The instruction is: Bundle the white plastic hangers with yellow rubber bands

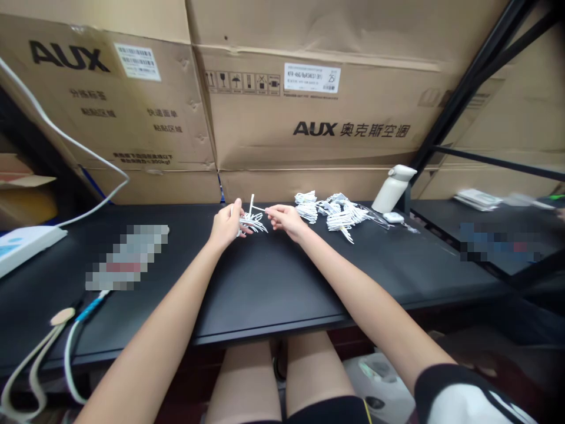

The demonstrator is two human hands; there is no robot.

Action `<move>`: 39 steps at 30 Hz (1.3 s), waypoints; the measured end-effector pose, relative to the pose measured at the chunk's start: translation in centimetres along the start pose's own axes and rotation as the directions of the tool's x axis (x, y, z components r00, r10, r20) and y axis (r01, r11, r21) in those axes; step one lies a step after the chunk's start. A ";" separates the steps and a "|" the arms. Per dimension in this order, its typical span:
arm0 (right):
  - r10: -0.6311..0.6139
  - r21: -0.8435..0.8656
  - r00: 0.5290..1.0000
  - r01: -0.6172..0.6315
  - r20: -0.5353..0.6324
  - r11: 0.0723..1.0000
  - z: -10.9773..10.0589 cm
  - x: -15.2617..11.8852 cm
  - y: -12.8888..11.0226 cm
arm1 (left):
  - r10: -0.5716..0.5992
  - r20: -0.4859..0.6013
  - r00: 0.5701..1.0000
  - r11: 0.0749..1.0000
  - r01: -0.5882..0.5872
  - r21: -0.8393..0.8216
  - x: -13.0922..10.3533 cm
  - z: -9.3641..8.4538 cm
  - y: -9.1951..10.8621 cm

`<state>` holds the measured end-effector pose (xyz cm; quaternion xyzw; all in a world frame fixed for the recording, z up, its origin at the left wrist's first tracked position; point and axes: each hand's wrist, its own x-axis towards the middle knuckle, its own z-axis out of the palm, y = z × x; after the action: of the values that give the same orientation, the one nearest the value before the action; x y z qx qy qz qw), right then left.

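My left hand point(227, 225) is closed round a bundle of thin white cables point(253, 222), whose loops stick out to the right of the fingers. One white piece stands upright from the bundle. Just to the right, my right hand point(285, 220) pinches the end of a thin white strand that runs across to the bundle. Further right on the black table point(269, 288) lie several more bundles of white cables point(342, 217), partly overlapping, with clear plastic beside them.
A white bottle point(391, 191) and a small white case point(393, 218) stand at the back right. Cardboard boxes point(309, 141) rise behind the table. A blurred device point(128, 257) with a cable and a white power strip point(30, 247) lie at left.
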<state>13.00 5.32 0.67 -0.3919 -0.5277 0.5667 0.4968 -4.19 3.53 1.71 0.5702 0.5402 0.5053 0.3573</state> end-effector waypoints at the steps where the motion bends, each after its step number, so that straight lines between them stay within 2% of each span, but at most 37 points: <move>1: -0.007 -0.010 1.000 0.007 0.019 1.000 0.0 0.0 0.1 | -0.006 0.003 1.000 1.000 0.006 0.001 0.0 0.0 0.0; 6: -0.068 -0.059 0.992 0.075 0.103 0.995 0.2 0.1 0.7 | -0.005 0.008 1.000 1.000 0.005 0.011 0.0 0.0 -0.3; 10: -0.138 -0.166 0.985 0.155 0.108 0.974 0.4 0.1 1.0 | 0.014 0.003 1.000 1.000 -0.014 0.015 0.0 0.0 -0.3; 14: -0.185 -0.211 0.974 0.210 0.129 0.955 0.6 0.0 1.3 | -0.029 0.018 0.999 0.999 0.030 -0.037 0.0 0.1 -0.2; 20: -0.141 -0.199 0.969 0.182 0.203 0.963 0.7 -0.3 1.1 | -0.052 0.039 0.998 0.996 0.054 -0.070 -0.1 0.3 0.0; 26: -0.093 -0.203 0.963 0.147 0.254 0.968 0.7 -0.5 0.9 | -0.023 0.041 0.999 0.998 0.025 -0.066 0.0 0.3 -0.3; 35: -0.025 -0.218 0.934 0.109 0.356 0.970 1.0 -0.9 0.6 | 0.030 0.150 0.988 0.999 -0.024 -0.045 -0.4 0.5 -0.1; 39: -0.054 -0.208 0.929 0.138 0.365 0.968 1.0 -0.9 0.7 | 0.044 0.177 0.983 0.999 -0.038 -0.035 -0.3 0.5 -0.2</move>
<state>12.10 4.24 0.07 -0.3109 -0.6896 0.5385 0.3714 -3.72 3.32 1.31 0.6184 0.4863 0.4681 0.4024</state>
